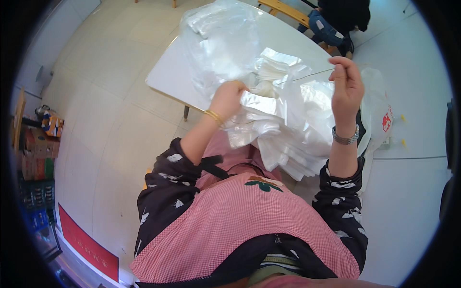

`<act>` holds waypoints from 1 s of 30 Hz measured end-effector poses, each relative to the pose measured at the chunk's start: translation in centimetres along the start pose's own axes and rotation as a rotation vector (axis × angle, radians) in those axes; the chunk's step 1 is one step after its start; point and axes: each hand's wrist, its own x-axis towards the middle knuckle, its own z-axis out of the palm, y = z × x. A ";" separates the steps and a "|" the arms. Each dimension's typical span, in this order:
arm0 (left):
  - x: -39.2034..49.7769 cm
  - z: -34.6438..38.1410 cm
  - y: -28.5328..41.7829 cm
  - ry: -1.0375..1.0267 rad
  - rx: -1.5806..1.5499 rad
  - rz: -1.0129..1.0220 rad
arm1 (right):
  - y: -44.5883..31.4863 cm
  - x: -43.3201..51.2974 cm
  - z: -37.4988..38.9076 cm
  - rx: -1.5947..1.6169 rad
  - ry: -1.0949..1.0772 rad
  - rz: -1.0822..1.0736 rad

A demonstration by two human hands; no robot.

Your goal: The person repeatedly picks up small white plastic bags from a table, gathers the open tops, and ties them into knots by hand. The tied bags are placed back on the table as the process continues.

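Note:
My right hand [347, 84], raised at the right, pinches the end of a thin cord [314, 75] that runs down to the left into a bundle of white plastic bags [279, 64]. At the near edge of the bags, my left hand [228, 97] is closed with thumb and fingertips at the cord's other part and a bag's edge; its exact hold is partly hidden. Stacked translucent bags [284, 147] hang over the table's near edge towards my apron. A large clear plastic bag [227, 46] lies on the white table [169, 68] beyond my left hand.
A white carrier bag with red print [378, 115] hangs at the table's right. Beyond the table, a person in dark clothes [342, 18] is by a wooden bench [286, 10]. Boxes [39, 144] and crates [37, 196] stand at the far left, near a red mat [88, 241].

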 end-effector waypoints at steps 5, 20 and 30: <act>0.5 -3.0 3.0 -0.196 -0.858 -0.424 | 0.6 -0.5 -2.5 -0.730 -0.241 -0.217; -1.9 -5.2 18.5 -0.765 -1.395 0.115 | -10.3 -5.4 -8.9 0.538 -0.126 0.512; -6.3 -7.4 27.9 -0.611 -0.961 0.290 | -18.6 -8.4 -10.0 0.493 -0.089 0.209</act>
